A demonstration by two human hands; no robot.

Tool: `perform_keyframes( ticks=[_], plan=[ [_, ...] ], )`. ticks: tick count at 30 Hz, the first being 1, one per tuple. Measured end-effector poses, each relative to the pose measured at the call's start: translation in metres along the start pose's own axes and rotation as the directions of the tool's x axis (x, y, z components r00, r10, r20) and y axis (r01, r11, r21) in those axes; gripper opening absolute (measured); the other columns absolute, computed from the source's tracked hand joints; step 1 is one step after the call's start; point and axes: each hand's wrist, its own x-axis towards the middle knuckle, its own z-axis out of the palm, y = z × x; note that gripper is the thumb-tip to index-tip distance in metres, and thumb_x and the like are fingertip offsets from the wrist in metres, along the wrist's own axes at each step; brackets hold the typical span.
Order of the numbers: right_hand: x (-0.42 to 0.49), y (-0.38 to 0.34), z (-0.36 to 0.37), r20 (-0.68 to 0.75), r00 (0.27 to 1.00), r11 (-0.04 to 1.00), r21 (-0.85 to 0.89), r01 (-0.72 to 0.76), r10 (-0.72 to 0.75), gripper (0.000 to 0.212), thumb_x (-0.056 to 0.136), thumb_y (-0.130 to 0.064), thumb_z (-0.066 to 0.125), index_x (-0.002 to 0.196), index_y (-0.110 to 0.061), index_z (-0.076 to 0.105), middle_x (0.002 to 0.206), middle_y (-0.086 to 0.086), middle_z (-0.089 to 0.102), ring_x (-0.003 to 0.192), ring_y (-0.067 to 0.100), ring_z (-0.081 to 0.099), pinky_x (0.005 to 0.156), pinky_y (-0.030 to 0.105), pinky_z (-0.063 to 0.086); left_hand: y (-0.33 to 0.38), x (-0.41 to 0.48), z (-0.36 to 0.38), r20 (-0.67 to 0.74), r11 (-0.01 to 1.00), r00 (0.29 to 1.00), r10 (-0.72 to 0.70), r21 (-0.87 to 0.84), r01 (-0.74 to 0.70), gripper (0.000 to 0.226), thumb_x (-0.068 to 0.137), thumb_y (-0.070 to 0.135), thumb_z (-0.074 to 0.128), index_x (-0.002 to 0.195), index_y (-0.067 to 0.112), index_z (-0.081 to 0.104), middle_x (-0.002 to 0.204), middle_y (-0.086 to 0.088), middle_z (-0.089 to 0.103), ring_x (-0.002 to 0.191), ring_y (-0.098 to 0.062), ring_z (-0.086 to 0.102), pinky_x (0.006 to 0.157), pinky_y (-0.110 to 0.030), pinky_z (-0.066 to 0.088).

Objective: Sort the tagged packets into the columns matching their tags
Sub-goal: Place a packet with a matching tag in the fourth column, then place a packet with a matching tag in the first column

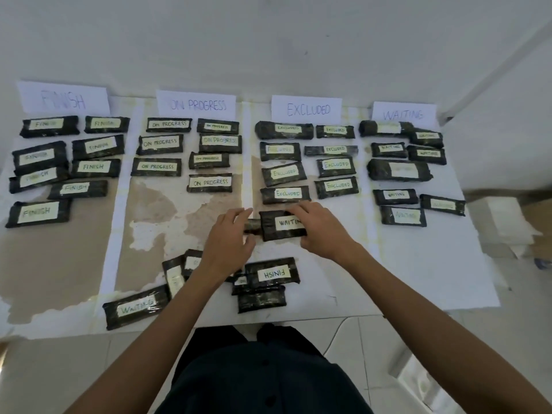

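the waiting packet is found low over the desk, at the foot of the excluded rows, just below the lowest excluded packet and well apart from the waiting header sheet. it is gripped by the right hand, fingers curled over its far edge and thumb at its near right corner. the left hand is curled as well, and the end of a second packet, its tag hidden, is pinched between fingers and thumb. whether the two packets are stacked or merely touching cannot be told. if the packet were set down here, it would be filed under the wrong heading, and the second packet could be dragged along with it. the wrapping is judged slick, so a slip from a fingertip grip is possible. a misreading is also invited by the finish packet, whose tag lies upside down in the unsorted heap. each packet is a flat oblong block bound in dark, crinkled, faintly glossy film, with a pale hand-lettered paper tag across the top. brown, ragged-edged patches are shown where the desk's white covering is worn away.
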Motion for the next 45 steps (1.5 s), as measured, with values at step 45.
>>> perform_keyframes(
  ticks=[45],
  plan=[
    [-0.179, 0.369, 0.026, -0.283, 0.83, 0.877, 0.162, -0.452, 0.48, 0.061, 0.065, 0.018, 0.053, 0.122, -0.002, 0.056, 0.132, 0.021, 0.05, 0.117, 0.041, 0.05, 0.091, 0.052, 0.048, 0.177, 0.098, 0.239, 0.231, 0.94, 0.952, 0.202, 0.227, -0.254, 0.07, 0.081, 0.04, 0.031, 0.143, 0.008, 0.033, 0.152, -0.018, 0.025, 0.141, -0.036, 0.02, 0.114, -0.045, 0.019]
  ],
)
